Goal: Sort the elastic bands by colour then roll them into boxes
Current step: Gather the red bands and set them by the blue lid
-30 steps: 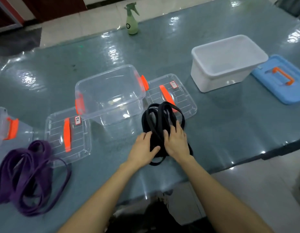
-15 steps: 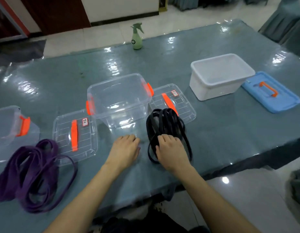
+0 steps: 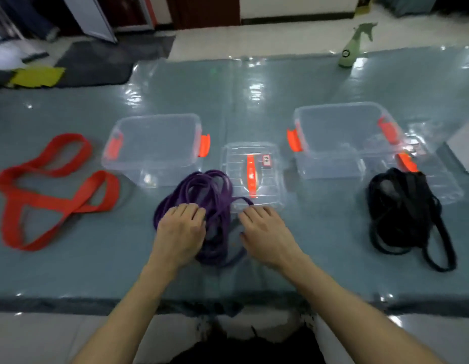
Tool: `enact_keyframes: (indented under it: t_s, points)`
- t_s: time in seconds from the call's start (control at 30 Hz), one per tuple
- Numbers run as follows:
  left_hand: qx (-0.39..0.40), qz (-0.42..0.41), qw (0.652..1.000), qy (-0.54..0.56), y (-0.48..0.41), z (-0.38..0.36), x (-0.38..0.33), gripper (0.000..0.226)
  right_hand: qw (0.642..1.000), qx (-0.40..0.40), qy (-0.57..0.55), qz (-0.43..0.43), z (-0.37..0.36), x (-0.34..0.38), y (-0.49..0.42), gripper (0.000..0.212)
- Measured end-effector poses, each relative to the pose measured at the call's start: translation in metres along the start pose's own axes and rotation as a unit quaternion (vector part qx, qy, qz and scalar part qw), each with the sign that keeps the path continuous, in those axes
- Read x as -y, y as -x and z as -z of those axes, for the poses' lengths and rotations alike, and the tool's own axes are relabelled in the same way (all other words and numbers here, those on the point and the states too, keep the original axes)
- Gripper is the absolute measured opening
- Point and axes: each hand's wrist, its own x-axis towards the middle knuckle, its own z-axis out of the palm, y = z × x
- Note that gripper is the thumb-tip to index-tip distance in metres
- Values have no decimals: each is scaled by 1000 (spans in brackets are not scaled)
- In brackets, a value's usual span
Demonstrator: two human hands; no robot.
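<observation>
**Loose coil, lid close**

Left hand [image 3: 179, 232] on purple bands [image 3: 217, 203] near counter [image 3: 70, 271] edge, fingers bent, grip impossible to tell; right hand [image 3: 265, 232] flat beside, released. Could snag lid [image 3: 236, 166] just behind while rolling, or spring open short of box [image 3: 154, 145].

Bare grey-green plastic-covered table [image 3: 320, 232] lies open along the near edge and beyond the boxes, while the heap of purple elastic bands [image 3: 212, 190], the flat clear lid with an orange handle [image 3: 265, 179] just beside it, the left clear orange-latched box [image 3: 152, 143] and the right clear orange-latched box [image 3: 341, 137] block the middle.
</observation>
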Motion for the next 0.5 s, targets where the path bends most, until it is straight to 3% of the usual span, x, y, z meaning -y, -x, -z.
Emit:
enact_keyframes:
  t_s: [0.2, 0.5]
  points:
    - [41, 77, 996, -17, 68, 33, 145, 12, 998, -26, 10, 64, 10, 131, -93, 24]
    - [10, 186, 981, -58, 122, 39, 254, 19, 988, 11, 19, 153, 7, 226, -177, 19]
